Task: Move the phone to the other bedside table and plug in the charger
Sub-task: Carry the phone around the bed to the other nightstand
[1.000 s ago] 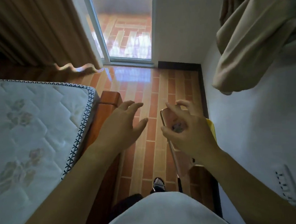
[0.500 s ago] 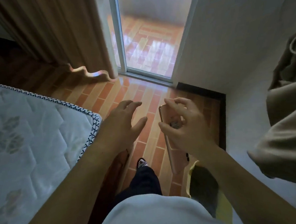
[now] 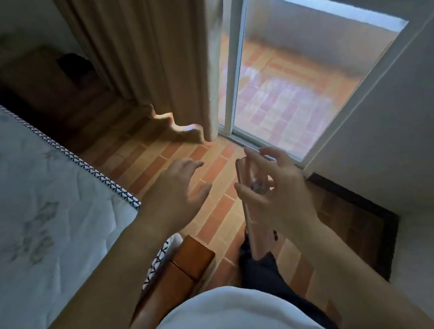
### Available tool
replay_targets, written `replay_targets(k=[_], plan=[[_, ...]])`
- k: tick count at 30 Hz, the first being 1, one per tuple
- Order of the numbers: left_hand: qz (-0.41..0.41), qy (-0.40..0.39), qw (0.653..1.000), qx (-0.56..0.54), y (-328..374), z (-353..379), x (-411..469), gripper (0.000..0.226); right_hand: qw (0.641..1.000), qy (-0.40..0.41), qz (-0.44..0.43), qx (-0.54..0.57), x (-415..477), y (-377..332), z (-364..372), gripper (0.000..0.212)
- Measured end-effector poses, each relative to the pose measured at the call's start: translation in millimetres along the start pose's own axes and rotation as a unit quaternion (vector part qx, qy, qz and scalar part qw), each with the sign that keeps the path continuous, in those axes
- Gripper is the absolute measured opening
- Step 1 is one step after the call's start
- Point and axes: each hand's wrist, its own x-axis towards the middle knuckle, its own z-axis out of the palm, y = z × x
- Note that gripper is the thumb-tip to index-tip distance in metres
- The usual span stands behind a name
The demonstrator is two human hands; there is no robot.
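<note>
At the left edge of the frame a mattress (image 3: 35, 201) runs out of view, its quilted top dim and its pattern faint. In the upper left a dark wooden piece (image 3: 40, 81) sits in shadow with something black on it that cannot be made out. A curtain (image 3: 158, 61) hangs at upper centre, its hem resting on the tiled floor (image 3: 159, 152) and its top cut off. Below it, at centre, the left hand (image 3: 174, 195) hovers over the floor with fingers spread apart, holding nothing. At lower centre a wooden bed corner (image 3: 191, 255) shows, partly covered by the left forearm. Right of centre the right hand (image 3: 276, 193) is clamped on the phone (image 3: 256, 238), which stands on edge, fingers and palm hiding much of it; only its thin pinkish side and lower end show. A glass door (image 3: 295, 96) fills the upper right, blurred. The wall (image 3: 399, 127) takes the right edge.
</note>
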Motion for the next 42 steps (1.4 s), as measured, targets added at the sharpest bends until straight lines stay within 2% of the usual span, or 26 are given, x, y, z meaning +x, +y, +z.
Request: replay_targets(k=[5,12,16,21,27,34,42], plan=[[-0.074,0.024,0.997,-0.023,-25.5,2.6,95.8,0.047,0.998,-0.053,-0.014,0.010,111.0,36.4,19.1,0.058],[-0.110,0.039,0.992,-0.048,-25.8,-7.5,249.0,0.046,0.992,-0.105,-0.069,-0.002,280.1,64.2,37.3,0.059],[-0.157,0.065,0.984,-0.056,-54.5,-28.9,286.3,0.048,0.986,-0.139,-0.096,-0.012,346.5,57.6,73.3,0.058],[-0.233,0.120,0.963,-0.057,-114.3,-70.8,302.4,0.048,0.955,-0.241,-0.172,0.012,413.5,22.9,141.1,0.062],[-0.299,0.185,0.935,-0.043,-190.6,-116.5,337.4,0.048,0.916,-0.312,-0.246,0.059,500.8,-26.9,231.9,0.061],[-0.342,0.205,0.917,0.006,-308.8,-223.5,398.0,0.048,0.892,-0.324,-0.305,0.083,609.6,-121.7,351.8,0.059],[-0.371,0.217,0.903,0.007,-405.3,-303.6,459.2,0.048,0.884,-0.346,-0.291,0.121,712.1,-184.3,451.7,0.061]])
